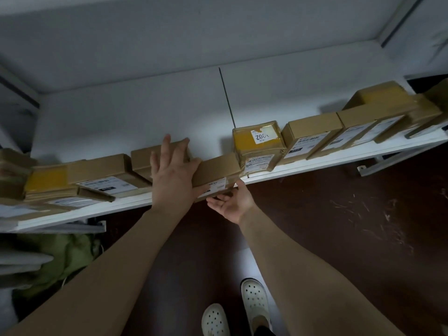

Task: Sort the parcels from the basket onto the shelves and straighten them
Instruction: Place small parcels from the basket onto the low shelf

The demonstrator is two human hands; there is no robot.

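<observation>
Two hands meet a flat brown cardboard parcel [215, 173] lying at the front edge of the white shelf [291, 169], just beside a yellow-taped cardboard box [259, 144]. The left hand [172, 170] lies spread, fingers straight, against the parcel's left end. The right hand [230, 202], palm up with fingers extended, supports its front edge from below.

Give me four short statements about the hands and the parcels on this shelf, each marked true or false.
1. The left hand lies spread on a brown parcel on the shelf. True.
2. The right hand grips a tape roll. False: it is palm up at the front edge of a flat parcel, with no tape.
3. A yellow-taped parcel stands right of the flat parcel. True.
4. Nothing lies right of the yellow-taped parcel. False: brown boxes line up there.
</observation>
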